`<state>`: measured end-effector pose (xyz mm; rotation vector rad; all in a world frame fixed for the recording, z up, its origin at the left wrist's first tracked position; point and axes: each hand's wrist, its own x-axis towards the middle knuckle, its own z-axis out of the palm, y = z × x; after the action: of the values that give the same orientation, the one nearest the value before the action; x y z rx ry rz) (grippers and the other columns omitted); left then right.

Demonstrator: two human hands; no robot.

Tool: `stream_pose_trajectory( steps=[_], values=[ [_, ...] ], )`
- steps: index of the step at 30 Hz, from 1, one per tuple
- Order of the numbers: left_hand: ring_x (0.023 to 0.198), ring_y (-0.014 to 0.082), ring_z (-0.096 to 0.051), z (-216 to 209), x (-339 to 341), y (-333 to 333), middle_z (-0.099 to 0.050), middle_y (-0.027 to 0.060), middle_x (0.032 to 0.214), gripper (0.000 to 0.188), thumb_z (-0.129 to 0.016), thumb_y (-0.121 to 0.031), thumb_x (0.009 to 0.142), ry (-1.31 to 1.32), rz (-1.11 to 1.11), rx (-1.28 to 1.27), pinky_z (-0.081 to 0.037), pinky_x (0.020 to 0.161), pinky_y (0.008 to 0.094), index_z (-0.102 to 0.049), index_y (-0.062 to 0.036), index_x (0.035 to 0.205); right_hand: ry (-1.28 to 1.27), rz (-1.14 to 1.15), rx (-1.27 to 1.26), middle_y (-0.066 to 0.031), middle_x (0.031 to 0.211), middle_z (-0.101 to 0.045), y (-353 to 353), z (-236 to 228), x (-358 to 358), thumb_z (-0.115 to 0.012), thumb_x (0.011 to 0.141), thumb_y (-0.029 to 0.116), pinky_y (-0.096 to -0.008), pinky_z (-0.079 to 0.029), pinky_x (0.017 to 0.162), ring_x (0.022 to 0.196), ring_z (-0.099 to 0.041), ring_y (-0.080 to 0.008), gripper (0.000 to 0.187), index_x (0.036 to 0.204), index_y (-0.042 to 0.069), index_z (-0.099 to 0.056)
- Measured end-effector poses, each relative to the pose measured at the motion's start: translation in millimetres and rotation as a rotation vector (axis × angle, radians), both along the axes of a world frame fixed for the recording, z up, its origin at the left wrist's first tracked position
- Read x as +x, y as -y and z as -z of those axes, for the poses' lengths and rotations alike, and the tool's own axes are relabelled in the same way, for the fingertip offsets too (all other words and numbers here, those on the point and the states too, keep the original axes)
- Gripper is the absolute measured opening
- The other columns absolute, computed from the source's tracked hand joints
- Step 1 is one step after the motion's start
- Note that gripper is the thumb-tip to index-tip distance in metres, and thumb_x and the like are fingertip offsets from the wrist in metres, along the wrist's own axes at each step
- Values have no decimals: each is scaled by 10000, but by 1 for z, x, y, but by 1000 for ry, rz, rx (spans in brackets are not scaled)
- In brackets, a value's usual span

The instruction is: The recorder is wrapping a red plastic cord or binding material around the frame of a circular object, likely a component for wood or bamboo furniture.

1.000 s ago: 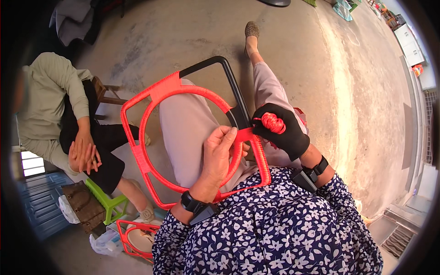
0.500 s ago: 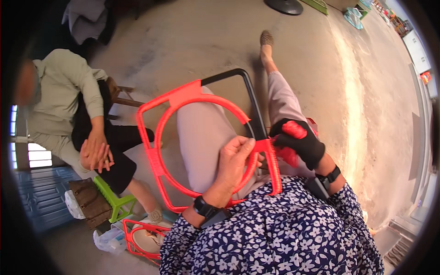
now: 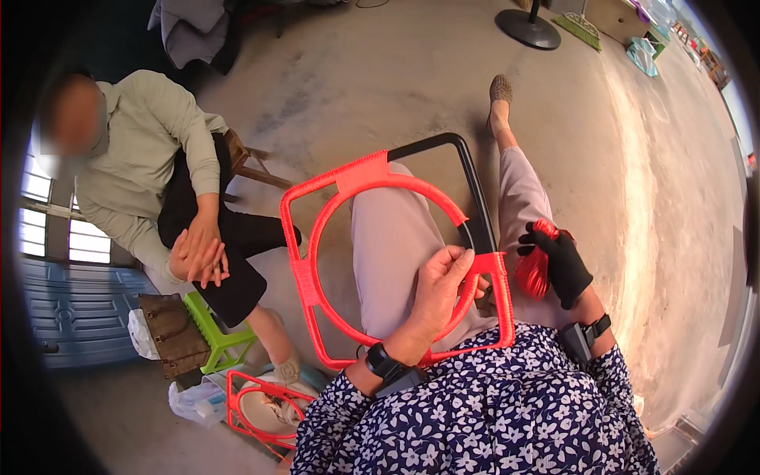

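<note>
Home or small workshop, unclear which, bare concrete floor, blue panelled door, wooden stool, green plastic stool, broom

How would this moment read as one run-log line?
left hand: pinching red-wrapped frame | right hand: black-gloved, holding red cord bundle | frame: upper-right corner bare black | co-worker: seated, hands together

The grey-brown concrete floor carries a bright light strip at right. At left: blue panelled door, window panes, green stool, wooden seat.
</note>
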<state>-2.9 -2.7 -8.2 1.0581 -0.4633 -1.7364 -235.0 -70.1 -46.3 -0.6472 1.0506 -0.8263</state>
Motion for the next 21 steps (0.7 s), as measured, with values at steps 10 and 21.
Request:
stream_pose_trajectory(
  steps=[10, 21],
  values=[
    [669, 136, -642, -2, 2, -1, -655, 80, 819, 228, -478, -241, 1004, 11, -15, 0, -539, 604, 257, -552, -26, 980, -43, -78, -33, -77, 984, -640, -6, -4, 9, -633, 900, 182, -303, -521, 789, 874, -631, -161, 362, 1184, -31, -562],
    [680, 143, -643, 3, 1, -1, -656, 86, 833, 245, -467, -252, 1007, 18, -17, -7, -536, 608, 260, -551, -22, 989, -1209, -192, -949, -75, 837, -648, 13, -66, 29, -706, 797, 259, -336, -504, 673, 750, -645, -252, 325, 1090, 128, -655]
  ],
)
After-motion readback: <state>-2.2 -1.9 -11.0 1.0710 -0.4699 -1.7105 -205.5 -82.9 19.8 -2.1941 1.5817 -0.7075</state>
